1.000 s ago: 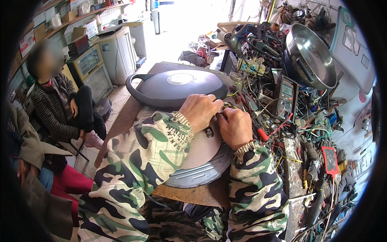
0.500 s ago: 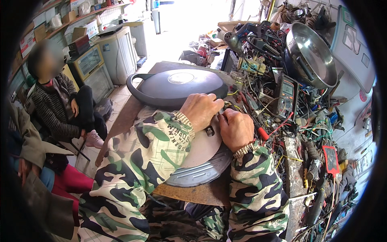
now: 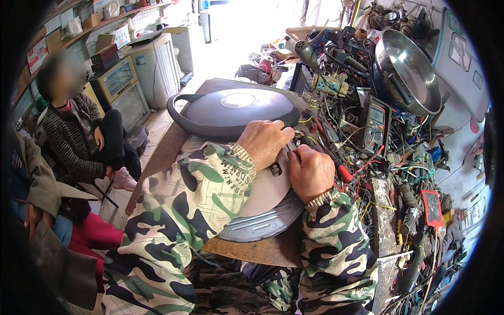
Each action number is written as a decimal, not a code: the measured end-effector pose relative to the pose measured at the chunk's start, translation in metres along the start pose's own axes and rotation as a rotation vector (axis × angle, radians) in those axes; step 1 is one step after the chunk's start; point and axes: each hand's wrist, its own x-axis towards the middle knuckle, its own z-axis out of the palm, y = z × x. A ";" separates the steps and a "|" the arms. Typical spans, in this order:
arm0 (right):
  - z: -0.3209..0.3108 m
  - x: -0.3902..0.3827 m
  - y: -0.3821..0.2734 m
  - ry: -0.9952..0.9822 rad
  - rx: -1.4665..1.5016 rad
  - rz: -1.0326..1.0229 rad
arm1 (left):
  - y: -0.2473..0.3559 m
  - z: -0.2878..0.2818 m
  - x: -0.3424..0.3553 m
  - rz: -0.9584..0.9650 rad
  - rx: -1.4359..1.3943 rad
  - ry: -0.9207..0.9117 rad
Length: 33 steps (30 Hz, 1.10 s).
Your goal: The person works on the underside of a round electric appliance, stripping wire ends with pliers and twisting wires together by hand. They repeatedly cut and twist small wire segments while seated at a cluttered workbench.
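Observation:
My left hand (image 3: 266,144) and my right hand (image 3: 312,172) meet fingertip to fingertip over the far right edge of a round, pale plate (image 3: 265,193). Both are closed in a pinch; whatever they grip is tiny and mostly covered by the fingers. Between my wrists, a small black fitting (image 3: 275,168) sits on the plate. Under it shows a grey, ribbed round base (image 3: 258,226), resting on a brown wooden board (image 3: 257,253). Just beyond my left hand lies a dark oval lid-like shell (image 3: 231,111) with a loop handle at its left.
Tangled wires, tools and a multimeter (image 3: 375,122) crowd the bench at right, with a red-handled screwdriver (image 3: 344,174) close to my right hand. A steel pan (image 3: 408,73) leans behind them. At left sits a person (image 3: 79,126); another person's sleeve (image 3: 47,173) is nearer.

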 end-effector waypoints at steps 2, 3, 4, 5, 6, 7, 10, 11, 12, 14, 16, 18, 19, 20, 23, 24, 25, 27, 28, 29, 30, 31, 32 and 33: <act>0.005 0.003 -0.010 -0.001 0.098 -0.002 | -0.004 -0.020 -0.010 -0.020 0.053 0.001; 0.004 0.003 -0.012 -0.007 0.138 0.002 | -0.005 -0.023 -0.012 -0.018 0.054 0.004; 0.004 0.004 -0.015 -0.015 0.180 0.004 | -0.006 -0.026 -0.016 -0.018 0.056 0.007; 0.004 0.006 -0.018 -0.023 0.224 0.004 | -0.008 -0.031 -0.019 -0.019 0.061 0.010; 0.004 0.005 -0.010 -0.019 0.212 0.027 | -0.006 -0.022 -0.014 0.006 0.023 0.021; 0.004 0.004 -0.002 -0.015 0.201 0.048 | -0.005 -0.013 -0.010 0.029 -0.014 0.032; 0.002 0.004 0.008 -0.033 0.197 0.069 | -0.002 -0.004 -0.005 0.070 -0.052 0.059; 0.000 0.005 0.011 -0.042 0.196 0.074 | -0.001 -0.002 -0.003 0.083 -0.058 0.066; 0.001 0.007 0.006 -0.047 0.244 0.056 | -0.003 -0.009 -0.007 0.055 -0.052 0.068; 0.001 0.011 -0.001 -0.056 0.335 0.026 | -0.006 -0.020 -0.013 0.005 -0.046 0.072; -0.004 0.016 -0.003 -0.149 0.353 0.081 | -0.011 -0.016 -0.014 -0.013 -0.058 0.067; -0.006 0.020 0.000 -0.195 0.395 0.104 | -0.013 -0.013 -0.013 -0.015 -0.071 0.071; -0.005 0.021 0.004 -0.195 0.428 0.100 | -0.013 -0.012 -0.012 -0.009 -0.078 0.077; -0.002 0.022 0.008 -0.196 0.463 0.093 | -0.014 -0.011 -0.012 -0.004 -0.084 0.083; 0.002 0.026 0.024 -0.310 0.679 0.147 | -0.011 -0.010 -0.009 -0.013 -0.118 0.091; 0.001 0.029 0.022 -0.364 0.766 0.185 | -0.011 -0.010 -0.009 -0.011 -0.106 0.091; -0.005 0.030 0.019 -0.454 0.826 0.259 | -0.011 -0.010 -0.010 -0.009 -0.093 0.091; -0.008 0.034 0.013 -0.491 0.874 0.285 | -0.012 -0.010 -0.010 -0.007 -0.081 0.091; -0.008 0.035 0.011 -0.508 0.897 0.298 | -0.012 -0.010 -0.010 -0.006 -0.080 0.092; -0.006 0.037 0.014 -0.529 0.903 0.300 | -0.012 -0.010 -0.009 -0.006 -0.080 0.092; -0.004 0.036 0.016 -0.521 0.898 0.298 | -0.012 -0.010 -0.009 -0.004 -0.076 0.094; -0.002 0.036 0.017 -0.512 0.892 0.295 | -0.011 -0.009 -0.009 -0.003 -0.072 0.096; -0.001 0.036 0.017 -0.503 0.887 0.292 | -0.011 -0.009 -0.008 -0.001 -0.068 0.098; 0.001 0.035 0.017 -0.481 0.880 0.300 | -0.010 -0.009 -0.009 -0.004 -0.072 0.094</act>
